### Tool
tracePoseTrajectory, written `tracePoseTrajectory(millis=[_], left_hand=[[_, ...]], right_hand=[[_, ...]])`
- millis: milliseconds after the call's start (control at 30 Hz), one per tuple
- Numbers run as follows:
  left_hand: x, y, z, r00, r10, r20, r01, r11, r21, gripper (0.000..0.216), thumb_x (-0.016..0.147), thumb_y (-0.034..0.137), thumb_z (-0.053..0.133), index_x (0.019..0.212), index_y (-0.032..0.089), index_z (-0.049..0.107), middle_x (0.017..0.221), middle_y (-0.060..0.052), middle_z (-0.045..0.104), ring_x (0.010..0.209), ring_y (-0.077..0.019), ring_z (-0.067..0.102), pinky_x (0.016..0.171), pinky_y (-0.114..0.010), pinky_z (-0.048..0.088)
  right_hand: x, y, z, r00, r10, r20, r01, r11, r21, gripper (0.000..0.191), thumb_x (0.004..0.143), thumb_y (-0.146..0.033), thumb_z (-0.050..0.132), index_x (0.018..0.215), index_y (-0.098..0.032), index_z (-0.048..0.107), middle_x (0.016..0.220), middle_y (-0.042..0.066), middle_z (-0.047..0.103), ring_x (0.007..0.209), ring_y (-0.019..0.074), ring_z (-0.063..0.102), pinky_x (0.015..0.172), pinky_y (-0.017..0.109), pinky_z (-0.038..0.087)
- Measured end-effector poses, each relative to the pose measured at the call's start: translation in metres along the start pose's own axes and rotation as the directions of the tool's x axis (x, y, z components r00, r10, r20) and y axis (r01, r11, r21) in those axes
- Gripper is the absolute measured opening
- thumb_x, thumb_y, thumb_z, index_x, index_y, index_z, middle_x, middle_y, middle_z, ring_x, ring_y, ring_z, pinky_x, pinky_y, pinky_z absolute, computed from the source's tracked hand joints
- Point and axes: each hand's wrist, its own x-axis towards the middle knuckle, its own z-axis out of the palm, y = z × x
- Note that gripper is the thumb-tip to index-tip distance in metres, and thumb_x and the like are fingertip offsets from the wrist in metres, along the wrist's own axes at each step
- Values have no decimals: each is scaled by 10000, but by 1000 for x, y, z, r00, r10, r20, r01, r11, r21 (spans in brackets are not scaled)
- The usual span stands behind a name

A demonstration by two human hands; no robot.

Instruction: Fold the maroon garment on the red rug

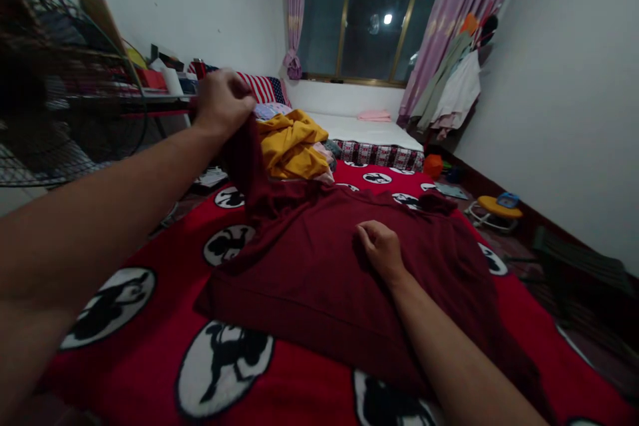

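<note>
Left hand [223,103] clenched on maroon garment [319,266], right hand [382,249] curled closed atop it; no legible writing.

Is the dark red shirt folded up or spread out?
Mostly spread out: the dark red shirt lies flat on the bedspread, right hand pressing it, left hand lifting one sleeve.

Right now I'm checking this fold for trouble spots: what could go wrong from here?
The left hand lifts one part of the maroon shirt high while the right hand pins its middle, so the cloth may bunch or crease unevenly. The yellow garment lies close behind the lifted part and could get caught or dragged.
</note>
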Motion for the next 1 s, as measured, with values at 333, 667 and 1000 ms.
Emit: tracePoseTrajectory(millis=[333, 667, 1000], left_hand=[[-119, 75, 49, 557, 601, 573, -265, 783, -563, 279, 799, 337, 628, 991, 163, 730, 1007, -72, 715, 910, -190, 640, 827, -284, 471], [-166, -39, 2, 413, 26, 910, -342, 931, 129, 488, 591, 587, 720, 950, 261, 662, 929, -50, 700, 799, -248, 637, 621, -284, 417], [-151, -23, -10, 469, 68, 881, -60, 997, -45, 183, 684, 265, 557, 818, 210, 670, 713, 6, 650, 669, -166, 595, 567, -229, 401]], right_hand=[[-9, -9, 1, 954, -78, 289, 86, 996, -17, 241, 908, -364, 551, 1036, -225, 700, 1133, 65, 672, 1065, 211, 614, 935, 328, 478], [6, -17, -1, 999, -36, -21, 25, 924, -381, 450, 821, -271, 617, 1264, -209, 569, 1421, 115, 481, 1321, 310, 403, 1105, 504, 283], [66, 9, -34, 975, 215, 61, -183, 926, -329, 258, 841, -414, 563, 788, -184, 668, 727, 47, 674, 700, 196, 601, 729, 324, 441]])
